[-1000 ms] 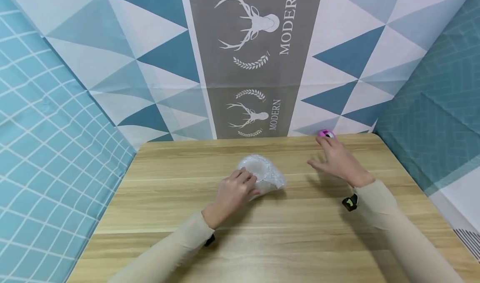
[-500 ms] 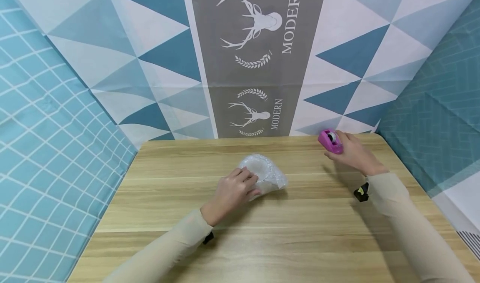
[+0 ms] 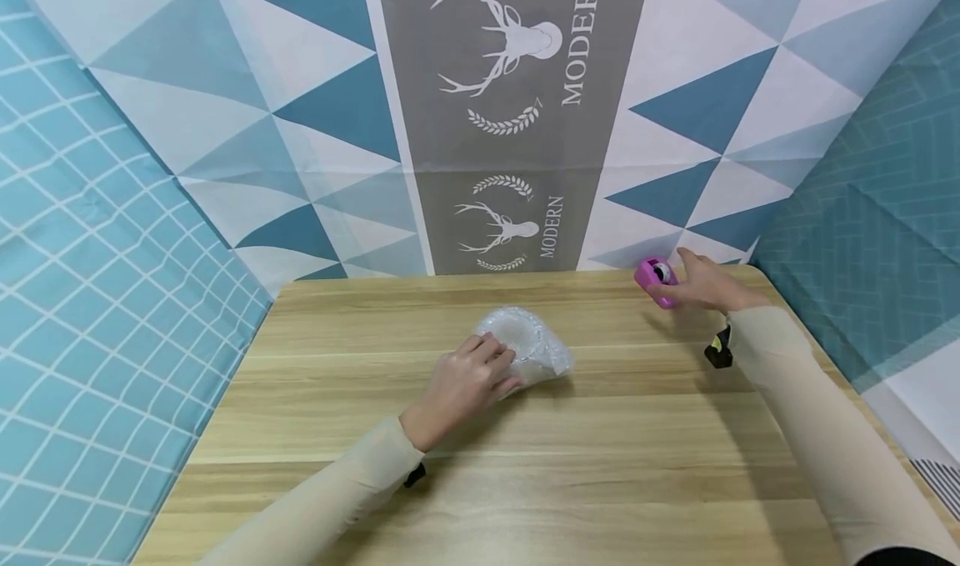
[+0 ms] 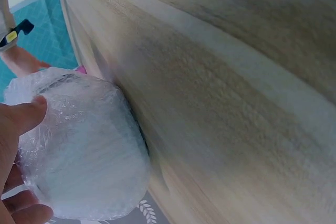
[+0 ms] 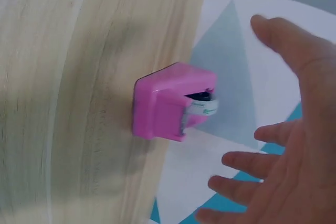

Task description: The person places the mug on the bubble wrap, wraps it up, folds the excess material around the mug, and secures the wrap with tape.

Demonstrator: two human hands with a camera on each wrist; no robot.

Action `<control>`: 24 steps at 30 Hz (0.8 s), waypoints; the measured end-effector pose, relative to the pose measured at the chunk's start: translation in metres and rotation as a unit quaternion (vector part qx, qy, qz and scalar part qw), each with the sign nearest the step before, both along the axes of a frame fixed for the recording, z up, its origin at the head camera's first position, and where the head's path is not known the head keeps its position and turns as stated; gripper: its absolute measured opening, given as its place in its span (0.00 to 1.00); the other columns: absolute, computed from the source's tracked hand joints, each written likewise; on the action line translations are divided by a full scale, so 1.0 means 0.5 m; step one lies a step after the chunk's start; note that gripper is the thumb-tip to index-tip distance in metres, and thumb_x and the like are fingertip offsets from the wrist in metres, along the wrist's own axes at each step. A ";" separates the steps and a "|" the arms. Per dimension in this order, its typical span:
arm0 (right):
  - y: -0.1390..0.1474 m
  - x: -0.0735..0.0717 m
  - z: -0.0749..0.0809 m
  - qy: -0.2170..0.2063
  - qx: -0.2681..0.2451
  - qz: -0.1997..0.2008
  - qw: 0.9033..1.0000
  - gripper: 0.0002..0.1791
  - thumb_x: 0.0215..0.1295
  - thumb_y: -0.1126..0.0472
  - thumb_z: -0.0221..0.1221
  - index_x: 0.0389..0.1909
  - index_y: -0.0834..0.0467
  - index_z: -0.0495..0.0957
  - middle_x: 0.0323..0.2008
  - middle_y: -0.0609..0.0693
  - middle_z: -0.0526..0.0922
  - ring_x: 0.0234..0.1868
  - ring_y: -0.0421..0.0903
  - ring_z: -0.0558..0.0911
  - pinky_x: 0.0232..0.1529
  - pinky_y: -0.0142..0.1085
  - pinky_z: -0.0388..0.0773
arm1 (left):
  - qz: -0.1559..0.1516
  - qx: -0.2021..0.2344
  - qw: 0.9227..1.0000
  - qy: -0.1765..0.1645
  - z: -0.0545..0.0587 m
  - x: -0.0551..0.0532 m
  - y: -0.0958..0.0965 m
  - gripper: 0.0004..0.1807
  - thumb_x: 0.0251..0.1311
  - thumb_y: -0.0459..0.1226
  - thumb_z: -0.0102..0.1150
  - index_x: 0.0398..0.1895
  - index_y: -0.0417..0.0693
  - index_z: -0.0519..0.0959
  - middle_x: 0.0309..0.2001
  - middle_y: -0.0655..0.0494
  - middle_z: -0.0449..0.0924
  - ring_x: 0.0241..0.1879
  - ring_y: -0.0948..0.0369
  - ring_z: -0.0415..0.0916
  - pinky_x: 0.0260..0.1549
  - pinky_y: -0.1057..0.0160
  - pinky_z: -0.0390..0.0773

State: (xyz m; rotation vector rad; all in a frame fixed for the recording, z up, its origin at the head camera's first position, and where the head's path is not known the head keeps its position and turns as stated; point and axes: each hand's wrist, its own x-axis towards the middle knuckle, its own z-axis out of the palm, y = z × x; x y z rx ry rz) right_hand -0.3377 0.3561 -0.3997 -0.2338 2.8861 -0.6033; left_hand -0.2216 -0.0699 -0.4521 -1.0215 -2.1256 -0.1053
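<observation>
A bundle in clear bubble wrap (image 3: 542,356) sits in the middle of the table. My left hand (image 3: 463,378) holds it from its near left side. In the left wrist view the thumb lies on one face of the bubble wrap (image 4: 89,145) and the fingers curl at its other side; what is wrapped inside looks pale and rounded. At the far right stands a pink tape dispenser (image 3: 649,275). Just right of it is my right hand (image 3: 708,287), thumb and fingers spread. The right wrist view has a gap between this hand (image 5: 310,114) and the dispenser (image 5: 165,98), which carries a roll of tape (image 5: 203,107).
The wooden table (image 3: 600,483) ends at a patterned backdrop (image 3: 517,149) right behind the dispenser. Blue gridded cloth (image 3: 112,299) hangs along the left edge and teal cloth (image 3: 862,241) along the right.
My right hand has moved right, from in front of the dispenser to its right side, and its fingers have spread. The dispenser shows more fully. My left hand and the bundle stay put.
</observation>
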 end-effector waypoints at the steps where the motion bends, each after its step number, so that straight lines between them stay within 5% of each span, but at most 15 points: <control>1: -0.003 -0.006 0.001 -0.013 0.005 -0.003 1.000 0.63 0.65 0.32 0.60 0.77 0.76 0.42 0.70 0.80 0.62 0.65 0.74 0.70 0.65 0.71 0.69 | 0.002 -0.001 1.000 0.000 0.000 0.000 -0.001 0.19 0.53 0.54 0.77 0.39 0.53 0.88 0.39 0.59 0.85 0.39 0.59 0.82 0.35 0.65 0.87; 6: -0.012 -0.027 0.001 -0.052 0.030 -0.003 0.998 0.56 0.67 0.30 0.55 0.71 0.77 0.53 0.58 0.73 0.72 0.53 0.65 0.76 0.52 0.56 0.80 | 0.015 -0.016 1.000 -0.006 0.000 0.000 -0.004 0.18 0.56 0.54 0.75 0.41 0.53 0.88 0.40 0.59 0.86 0.41 0.58 0.83 0.37 0.65 0.88; 10: -0.011 -0.037 -0.003 -0.057 0.031 0.001 0.998 0.41 0.69 0.34 0.56 0.52 0.73 0.67 0.41 0.63 0.76 0.40 0.55 0.76 0.36 0.40 0.74 | 0.016 -0.020 1.000 -0.002 0.001 0.001 -0.004 0.17 0.57 0.53 0.74 0.41 0.53 0.88 0.41 0.59 0.86 0.44 0.58 0.83 0.38 0.65 0.88; 20: -0.008 -0.057 -0.026 -0.062 0.035 -0.003 0.997 0.23 0.70 0.44 0.57 0.25 0.60 0.71 0.26 0.53 0.74 0.28 0.46 0.72 0.30 0.36 0.67 | 0.010 -0.022 1.000 0.003 -0.002 0.003 -0.006 0.18 0.57 0.54 0.74 0.40 0.52 0.88 0.40 0.58 0.86 0.44 0.56 0.84 0.40 0.64 0.88; 24: -0.010 -0.057 -0.026 -0.060 0.032 -0.013 0.998 0.19 0.70 0.51 0.57 0.25 0.61 0.70 0.25 0.53 0.72 0.28 0.47 0.72 0.31 0.36 0.68 | 0.012 -0.024 1.000 0.005 -0.003 0.003 -0.006 0.18 0.57 0.53 0.74 0.40 0.52 0.87 0.40 0.58 0.85 0.44 0.57 0.83 0.41 0.64 0.88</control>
